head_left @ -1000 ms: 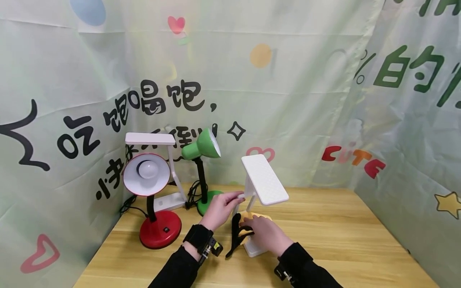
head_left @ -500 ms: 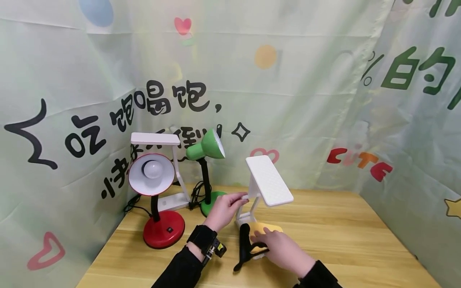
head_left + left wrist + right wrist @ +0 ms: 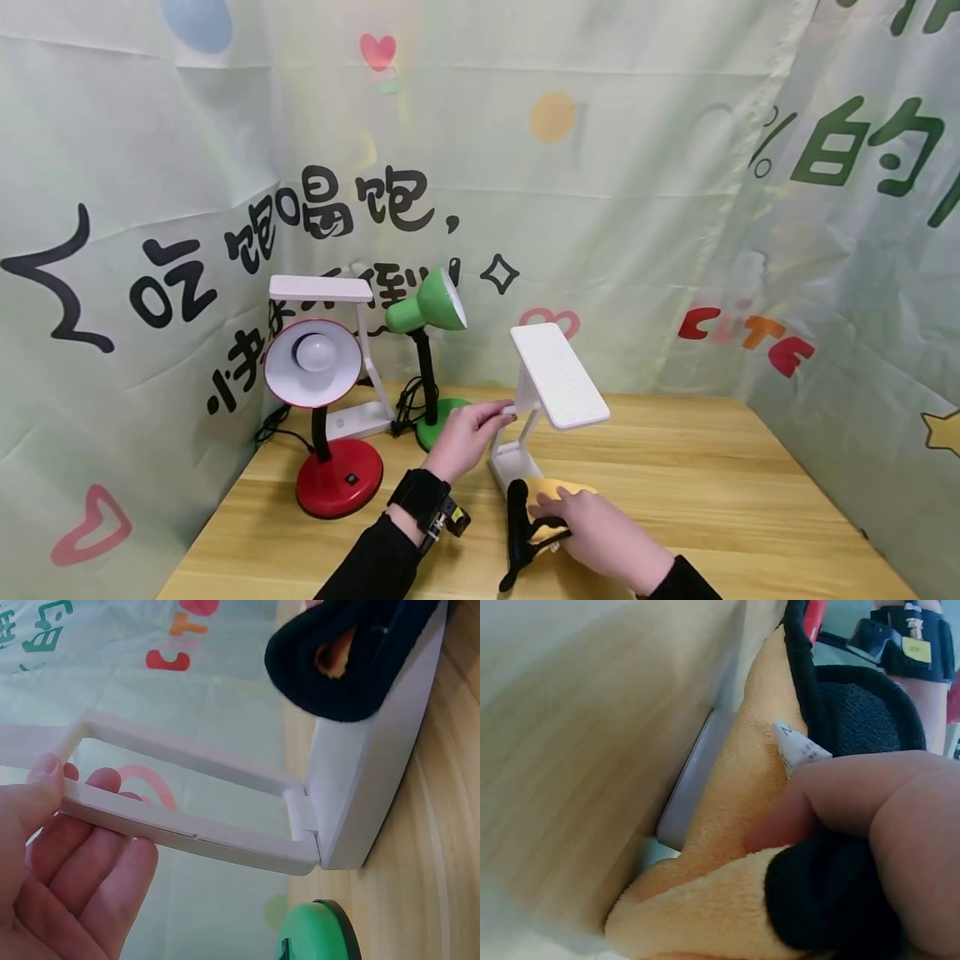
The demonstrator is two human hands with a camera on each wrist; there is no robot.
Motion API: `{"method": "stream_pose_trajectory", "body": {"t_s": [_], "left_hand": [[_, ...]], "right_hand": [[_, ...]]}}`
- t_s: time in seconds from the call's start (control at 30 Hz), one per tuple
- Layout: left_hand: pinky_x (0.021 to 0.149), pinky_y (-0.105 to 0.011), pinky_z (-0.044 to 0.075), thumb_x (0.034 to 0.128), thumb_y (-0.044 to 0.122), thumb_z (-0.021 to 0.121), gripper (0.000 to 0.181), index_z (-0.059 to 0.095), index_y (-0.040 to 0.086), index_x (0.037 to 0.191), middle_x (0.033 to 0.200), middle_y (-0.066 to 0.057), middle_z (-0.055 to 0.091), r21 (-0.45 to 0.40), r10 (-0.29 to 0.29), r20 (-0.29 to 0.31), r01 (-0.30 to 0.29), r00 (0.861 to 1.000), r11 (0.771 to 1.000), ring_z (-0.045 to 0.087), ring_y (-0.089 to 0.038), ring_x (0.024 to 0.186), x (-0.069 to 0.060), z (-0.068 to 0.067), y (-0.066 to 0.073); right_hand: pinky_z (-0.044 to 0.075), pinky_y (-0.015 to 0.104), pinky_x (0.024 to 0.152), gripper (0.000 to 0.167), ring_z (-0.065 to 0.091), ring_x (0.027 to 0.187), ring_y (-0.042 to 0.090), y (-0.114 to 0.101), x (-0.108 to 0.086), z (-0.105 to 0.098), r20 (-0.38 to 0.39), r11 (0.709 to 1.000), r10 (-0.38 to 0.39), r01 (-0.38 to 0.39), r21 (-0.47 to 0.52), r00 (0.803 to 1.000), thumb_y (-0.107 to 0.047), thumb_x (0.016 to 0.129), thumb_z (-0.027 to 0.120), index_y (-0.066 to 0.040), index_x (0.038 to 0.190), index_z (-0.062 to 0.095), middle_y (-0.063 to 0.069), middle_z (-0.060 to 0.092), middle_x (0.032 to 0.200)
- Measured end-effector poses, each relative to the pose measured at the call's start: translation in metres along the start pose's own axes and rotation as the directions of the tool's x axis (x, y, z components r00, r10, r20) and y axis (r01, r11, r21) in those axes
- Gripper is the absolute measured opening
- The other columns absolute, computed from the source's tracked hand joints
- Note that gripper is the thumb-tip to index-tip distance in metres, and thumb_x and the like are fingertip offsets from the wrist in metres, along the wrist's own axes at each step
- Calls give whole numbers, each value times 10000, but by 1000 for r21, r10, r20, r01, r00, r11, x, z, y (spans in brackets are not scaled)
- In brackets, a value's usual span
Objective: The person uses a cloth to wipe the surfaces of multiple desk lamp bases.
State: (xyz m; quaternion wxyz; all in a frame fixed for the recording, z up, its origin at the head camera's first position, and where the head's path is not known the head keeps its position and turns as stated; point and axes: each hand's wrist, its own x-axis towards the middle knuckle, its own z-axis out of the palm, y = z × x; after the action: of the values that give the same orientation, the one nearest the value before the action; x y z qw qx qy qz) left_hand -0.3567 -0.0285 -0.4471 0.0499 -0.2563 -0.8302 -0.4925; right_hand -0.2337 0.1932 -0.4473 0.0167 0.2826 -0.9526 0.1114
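Nearest to me, the right hand (image 3: pixel 603 529) has its fingers bent and clamped on a bunched orange cloth (image 3: pixel 564 488) with black edging; a small white tag (image 3: pixel 798 748) juts from the fabric. The cloth lies over the near part of the base (image 3: pixel 375 780) of a white folding desk lamp (image 3: pixel 558 375), upright on the wooden bench (image 3: pixel 675 475). In my right wrist view, an edge of that base shows beside the cloth.

Slightly farther off, the left hand (image 3: pixel 467 437) has thumb and fingertips pinching the lamp's white frame arm (image 3: pixel 187 825), its other fingers loosely bent beside it. The lamp's flat head slants above.

To the left I see a red lamp (image 3: pixel 341 482), its shade facing me. Behind it stand a second white lamp (image 3: pixel 320 289) and a green lamp (image 3: pixel 431 302), whose shade points right. Beyond hangs pale printed fabric (image 3: pixel 622 242).
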Motion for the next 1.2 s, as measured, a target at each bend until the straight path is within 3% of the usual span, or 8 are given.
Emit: {"method": "stream_pose_trajectory", "body": {"t_s": [0.2,0.33,0.53,0.63,0.83,0.97,1.03,1.2], "left_hand": [[592,-259,418,1038,393,556,312,673,314,1316,1235,92,726,-4,19,7,-19,1000,1000,487,-148,601,-1,-1,-1],[671,-250,450,1042,386,549,317,670,304,1323,1235,87,727,-1,26,8,-26,1000,1000,608,-156,731,-2,-1,-1],[612,-256,426,1032,410,554,316,664,345,1322,1195,103,733,-1,10,14,-10,1000,1000,467,-163,575,-1,-2,-1],[612,-250,423,1033,403,557,312,666,344,1319,1178,102,736,1,19,11,-19,1000,1000,503,-127,596,-1,-2,-2],[688,-240,460,1037,394,555,321,667,316,1327,1221,77,731,24,33,0,-33,999,999,627,-121,763,-1,-3,-1],[713,-239,473,1035,402,559,318,669,322,1323,1243,75,725,32,37,-6,-37,999,999,682,-125,887,-1,-2,-1],[680,-244,462,1035,403,560,316,670,324,1321,1242,76,725,31,40,-7,-39,999,999,662,-144,814,-1,-2,-2],[611,-247,432,1035,404,562,316,671,316,1318,1248,71,723,26,49,-13,-48,999,999,605,-120,723,0,-1,-4]], "right_hand": [[558,433,746,446,703,897,298,7,17,12,-100,1000,-18,17,-11,995,1,809,719,-213,1198,754,89,725,1095],[552,430,747,397,699,891,289,12,33,21,-134,1000,-18,15,-24,991,-102,809,785,-199,1192,744,83,726,1077],[545,487,782,396,690,941,370,9,53,21,-113,999,37,-40,-28,993,17,852,679,-151,1206,732,156,718,1125],[538,501,781,388,687,961,399,6,59,18,-102,997,72,-71,9,992,22,869,653,-132,1218,727,179,711,1144],[514,595,913,471,624,1172,496,7,52,17,-91,999,36,-34,28,995,70,832,640,-121,1256,719,214,675,1297],[508,586,956,491,609,1237,457,6,40,17,-90,1000,15,-16,-20,996,63,818,663,-138,1262,721,162,688,1304],[522,571,936,410,630,1208,441,4,33,16,-87,999,-1,-3,-43,996,-47,876,707,-149,1273,716,153,693,1296],[553,540,851,433,678,1108,404,-7,13,5,-63,997,-39,34,-75,997,-70,826,760,-159,1249,731,144,718,1235]]}}
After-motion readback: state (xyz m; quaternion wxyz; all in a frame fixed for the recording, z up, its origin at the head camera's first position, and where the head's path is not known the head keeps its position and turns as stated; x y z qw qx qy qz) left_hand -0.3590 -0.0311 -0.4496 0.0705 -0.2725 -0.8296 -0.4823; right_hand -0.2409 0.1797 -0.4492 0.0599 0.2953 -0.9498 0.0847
